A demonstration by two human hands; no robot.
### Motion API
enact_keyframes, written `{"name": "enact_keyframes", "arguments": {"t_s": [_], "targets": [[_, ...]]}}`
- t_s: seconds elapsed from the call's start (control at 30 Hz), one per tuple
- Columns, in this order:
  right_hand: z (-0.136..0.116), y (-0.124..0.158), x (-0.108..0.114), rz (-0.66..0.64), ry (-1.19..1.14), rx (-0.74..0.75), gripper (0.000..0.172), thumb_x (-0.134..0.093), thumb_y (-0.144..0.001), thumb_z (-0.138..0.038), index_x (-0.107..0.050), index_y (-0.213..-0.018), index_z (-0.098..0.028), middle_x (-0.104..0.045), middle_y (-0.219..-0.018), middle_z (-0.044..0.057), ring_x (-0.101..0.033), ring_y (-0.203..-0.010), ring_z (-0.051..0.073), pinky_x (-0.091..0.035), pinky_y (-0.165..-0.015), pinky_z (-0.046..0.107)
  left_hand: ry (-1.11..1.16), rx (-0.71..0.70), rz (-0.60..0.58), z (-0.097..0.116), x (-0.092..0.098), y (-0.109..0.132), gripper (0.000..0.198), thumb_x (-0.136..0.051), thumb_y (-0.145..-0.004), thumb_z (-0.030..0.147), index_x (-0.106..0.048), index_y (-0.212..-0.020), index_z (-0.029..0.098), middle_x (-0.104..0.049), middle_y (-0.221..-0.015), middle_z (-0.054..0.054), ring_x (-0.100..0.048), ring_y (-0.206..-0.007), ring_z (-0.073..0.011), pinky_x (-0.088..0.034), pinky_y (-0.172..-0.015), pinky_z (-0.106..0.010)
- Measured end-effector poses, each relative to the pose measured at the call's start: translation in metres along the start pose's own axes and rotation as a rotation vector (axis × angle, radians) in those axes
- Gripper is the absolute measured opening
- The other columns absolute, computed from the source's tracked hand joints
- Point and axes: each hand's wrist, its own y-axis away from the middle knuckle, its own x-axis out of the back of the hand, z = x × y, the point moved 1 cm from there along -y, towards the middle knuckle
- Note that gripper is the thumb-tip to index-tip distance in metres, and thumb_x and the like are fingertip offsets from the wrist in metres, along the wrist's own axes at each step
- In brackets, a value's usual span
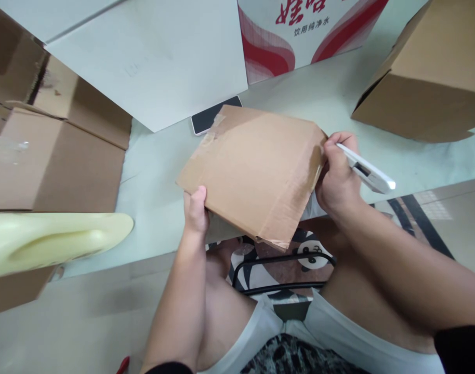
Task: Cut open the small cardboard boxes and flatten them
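Note:
A flat brown cardboard box is held tilted over the front part of the table, with clear tape along its left end. My left hand grips its near left edge, thumb on top and the other fingers hidden beneath. At the box's right corner, my right hand is closed, its thumb and index finger by the edge. That same hand holds a white utility knife, which points away to the lower right. Whether a blade is out cannot be seen.
A dark-screened phone lies behind the box, against a large white carton. A red-and-white water carton stands at the back. Cardboard boxes fill the left, another box the right. A pale yellow plastic object juts in at left.

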Motion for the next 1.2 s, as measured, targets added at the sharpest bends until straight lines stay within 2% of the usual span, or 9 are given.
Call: {"name": "enact_keyframes", "arguments": {"t_s": [0.33, 0.73, 1.2], "targets": [[0.0042, -0.0009, 0.0021, -0.024, 0.032, 0.012, 0.026, -0.057, -0.093, -0.052, -0.047, -0.085, -0.03, -0.042, -0.077, 0.0, -0.045, -0.069, 0.02, -0.039, -0.062, 0.04, -0.018, -0.02, -0.018, -0.0017, 0.0011, -0.001, 0.063, -0.071, -0.076, 0.069, -0.07, -0.118, 0.022, -0.074, -0.114, -0.011, -0.067, -0.122, -0.0334, -0.051, -0.109, -0.043], [0.0074, -0.0011, 0.0018, -0.012, 0.01, -0.003, 0.021, -0.059, -0.094, -0.049, -0.05, -0.088, -0.03, -0.045, -0.078, 0.0, -0.05, -0.072, 0.021, -0.042, -0.064, 0.041, -0.015, -0.007, -0.007, 0.0006, -0.0013, 0.0, 0.066, -0.071, -0.074, 0.07, -0.07, -0.119, 0.021, -0.074, -0.117, -0.013, -0.067, -0.123, -0.0347, -0.051, -0.11, -0.045], [0.0046, -0.0002, 0.0004, -0.011, 0.015, 0.01, 0.023, -0.057, -0.093, -0.048, -0.047, -0.084, -0.029, -0.04, -0.076, -0.001, -0.045, -0.069, 0.02, -0.037, -0.064, 0.04, -0.019, -0.024, -0.035, 0.0023, -0.0003, -0.0005, 0.066, -0.071, -0.076, 0.071, -0.07, -0.12, 0.023, -0.074, -0.117, -0.012, -0.066, -0.124, -0.0348, -0.05, -0.111, -0.045]]}}
